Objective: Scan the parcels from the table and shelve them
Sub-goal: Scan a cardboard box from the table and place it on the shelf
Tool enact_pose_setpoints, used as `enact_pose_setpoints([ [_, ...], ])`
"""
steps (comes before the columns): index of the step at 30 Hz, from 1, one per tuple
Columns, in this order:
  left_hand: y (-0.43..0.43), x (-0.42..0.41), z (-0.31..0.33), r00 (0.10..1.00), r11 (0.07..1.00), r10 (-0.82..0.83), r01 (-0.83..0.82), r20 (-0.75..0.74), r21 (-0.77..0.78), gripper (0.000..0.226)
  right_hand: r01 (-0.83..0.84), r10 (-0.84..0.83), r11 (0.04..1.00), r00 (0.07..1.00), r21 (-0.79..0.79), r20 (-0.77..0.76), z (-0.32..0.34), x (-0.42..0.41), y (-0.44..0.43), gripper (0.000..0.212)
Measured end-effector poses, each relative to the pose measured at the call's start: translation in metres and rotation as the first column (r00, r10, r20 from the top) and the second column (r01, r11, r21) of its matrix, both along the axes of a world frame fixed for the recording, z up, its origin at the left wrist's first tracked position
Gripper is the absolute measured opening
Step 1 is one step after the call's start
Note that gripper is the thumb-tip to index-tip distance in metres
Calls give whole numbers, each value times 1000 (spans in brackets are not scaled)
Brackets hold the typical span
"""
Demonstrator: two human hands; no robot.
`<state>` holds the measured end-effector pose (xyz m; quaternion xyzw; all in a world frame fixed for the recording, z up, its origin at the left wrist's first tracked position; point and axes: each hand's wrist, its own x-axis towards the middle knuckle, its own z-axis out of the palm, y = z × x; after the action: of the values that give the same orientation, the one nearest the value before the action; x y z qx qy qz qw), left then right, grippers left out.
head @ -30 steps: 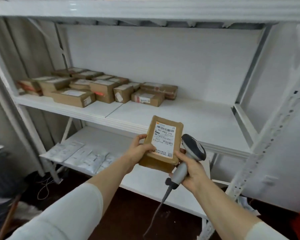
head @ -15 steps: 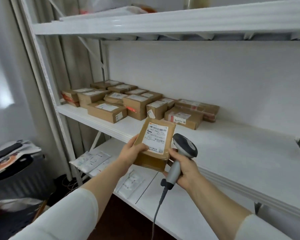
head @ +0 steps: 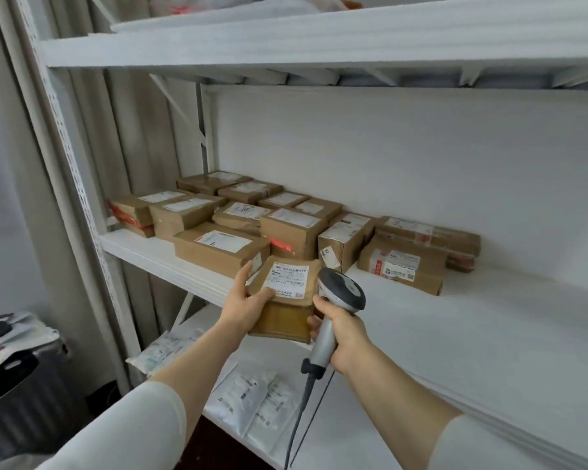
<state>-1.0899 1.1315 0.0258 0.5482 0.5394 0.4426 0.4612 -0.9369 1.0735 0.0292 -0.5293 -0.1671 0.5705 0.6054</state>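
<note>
My left hand (head: pixel 246 305) grips a brown cardboard parcel (head: pixel 286 310) by its left side, thumb on the white label that faces up. The parcel is at the front edge of the middle shelf (head: pixel 472 334), just in front of several brown parcels (head: pixel 286 225) that lie there. My right hand (head: pixel 345 334) grips the handle of a grey barcode scanner (head: pixel 340 296), and its fingers also touch the parcel's right edge. The scanner's head is beside the parcel's upper right corner, and its cable hangs down.
The white metal rack has a top shelf (head: pixel 319 39) overhead and a lower shelf (head: pixel 370 418) with several white plastic mailers (head: pixel 248 401). The rack's perforated upright (head: pixel 78 184) stands at the left. A dark bin (head: pixel 17 385) with items on top sits at the lower left.
The view has swung left and closer to the rack. Both hands have carried the parcel and scanner forward, up to the parcels on the middle shelf.
</note>
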Motion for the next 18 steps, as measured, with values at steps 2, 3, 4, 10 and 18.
enact_pose_setpoints([
  [2, 28, -8, -3, 958, 992, 4, 33, -286, 125, 56, 15, -15, 1000, 1000, 9, -11, -2, -15, 27, 17],
  [3, 36, -11, -5, 861, 979, 42, 66, -506, 194, 48, 20, -20, 1000, 999, 11, -25, -3, -21, 38, 19],
  [4, 42, -14, -8, 724, 955, 99, 125, -683, 270, 43, 27, -26, 1000, 999, 10, -45, -5, -27, 47, 23],
  [10, 81, -22, -16, 442, 819, 50, 496, -896, 290, 59, 80, -81, 997, 993, -14, -81, -24, -37, 69, 34],
  [18, 109, -13, -27, 373, 806, 262, 423, -890, 415, 53, 165, -168, 986, 984, -36, -68, -33, -10, 49, 19],
])
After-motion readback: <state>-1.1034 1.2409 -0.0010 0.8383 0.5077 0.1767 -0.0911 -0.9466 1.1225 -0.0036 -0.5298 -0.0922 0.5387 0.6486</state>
